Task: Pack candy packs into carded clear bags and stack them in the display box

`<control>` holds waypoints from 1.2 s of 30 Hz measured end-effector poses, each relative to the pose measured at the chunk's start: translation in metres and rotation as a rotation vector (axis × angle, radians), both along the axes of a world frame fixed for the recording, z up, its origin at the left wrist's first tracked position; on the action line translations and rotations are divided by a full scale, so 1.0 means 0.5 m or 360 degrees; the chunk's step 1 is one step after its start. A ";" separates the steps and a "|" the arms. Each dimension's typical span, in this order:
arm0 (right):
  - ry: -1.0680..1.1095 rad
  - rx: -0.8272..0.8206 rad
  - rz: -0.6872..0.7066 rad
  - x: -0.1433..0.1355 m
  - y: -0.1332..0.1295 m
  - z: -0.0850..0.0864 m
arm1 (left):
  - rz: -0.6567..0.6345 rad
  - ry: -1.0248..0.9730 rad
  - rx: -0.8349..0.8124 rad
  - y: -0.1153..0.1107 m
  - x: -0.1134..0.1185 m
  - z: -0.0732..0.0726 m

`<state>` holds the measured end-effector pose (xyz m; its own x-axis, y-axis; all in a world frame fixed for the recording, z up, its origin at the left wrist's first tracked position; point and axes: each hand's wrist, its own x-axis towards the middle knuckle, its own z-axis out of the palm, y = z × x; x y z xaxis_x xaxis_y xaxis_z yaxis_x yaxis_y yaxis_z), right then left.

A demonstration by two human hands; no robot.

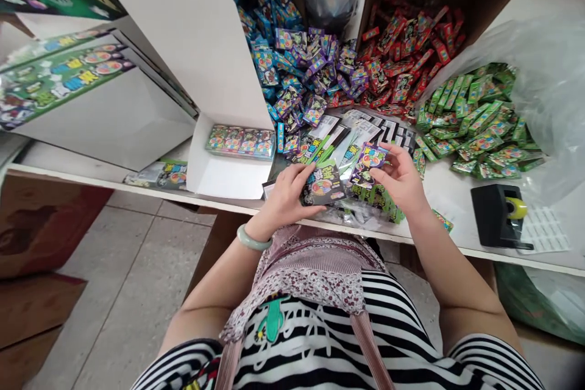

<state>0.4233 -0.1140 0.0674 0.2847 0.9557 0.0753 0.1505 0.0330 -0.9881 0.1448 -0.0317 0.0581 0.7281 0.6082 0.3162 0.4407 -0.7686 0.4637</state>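
Purple packet (365, 164) — near table edge (466, 251)

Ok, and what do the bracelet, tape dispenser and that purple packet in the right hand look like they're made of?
Bracelet: perhaps polished stone, or glass or plastic; pale green with a smooth sheen.
Tape dispenser: probably moulded plastic, dull-finished, judging by its uniform black body.
Purple packet: likely printed card, given its flat face and straight edges; film is possible, gloss unclear.

The packet (367, 163) near the table's (457, 195) front edge looks glossy; the box (228, 178) is matt paperboard, the dispenser (488, 213) apparently plastic.
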 end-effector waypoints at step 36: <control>-0.1109 0.0306 0.0493 -0.156 0.264 0.027 | 0.0035 -0.0116 -0.0170 -0.023 -0.077 0.009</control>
<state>0.3451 0.0182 0.0811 -0.1665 0.9358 0.3107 0.6894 0.3357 -0.6419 0.1065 -0.0433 0.0624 0.6916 0.6570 0.3002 0.4191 -0.7035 0.5740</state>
